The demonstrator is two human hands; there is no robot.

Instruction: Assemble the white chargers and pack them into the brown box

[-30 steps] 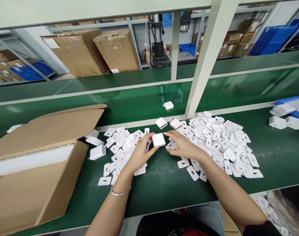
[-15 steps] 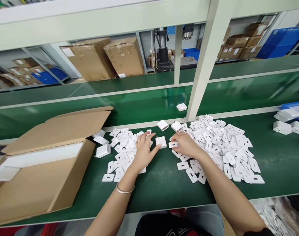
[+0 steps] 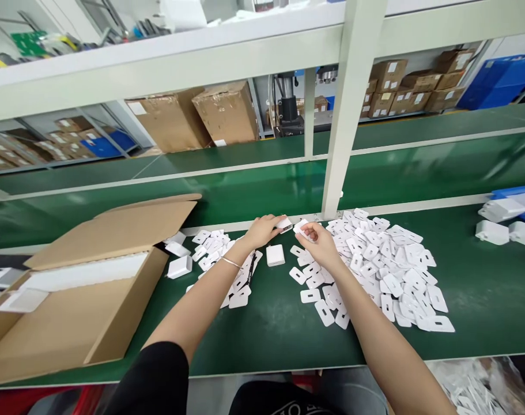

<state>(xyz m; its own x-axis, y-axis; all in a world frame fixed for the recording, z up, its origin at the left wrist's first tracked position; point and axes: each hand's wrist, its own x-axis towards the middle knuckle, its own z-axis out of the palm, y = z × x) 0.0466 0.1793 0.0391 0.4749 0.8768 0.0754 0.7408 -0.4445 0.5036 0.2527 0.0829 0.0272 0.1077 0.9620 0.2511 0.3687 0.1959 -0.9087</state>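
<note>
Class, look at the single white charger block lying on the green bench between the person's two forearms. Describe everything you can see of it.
The white charger block is a small, squarish, smooth piece with rounded corners, apparently plastic, plain on its upper face. It lies flat on the green bench, in the gap between two heaps of flat white pieces. Neither hand touches it: the left hand and right hand are both beyond it, at other white blocks near the rail. Prongs or ports cannot be made out.
</note>
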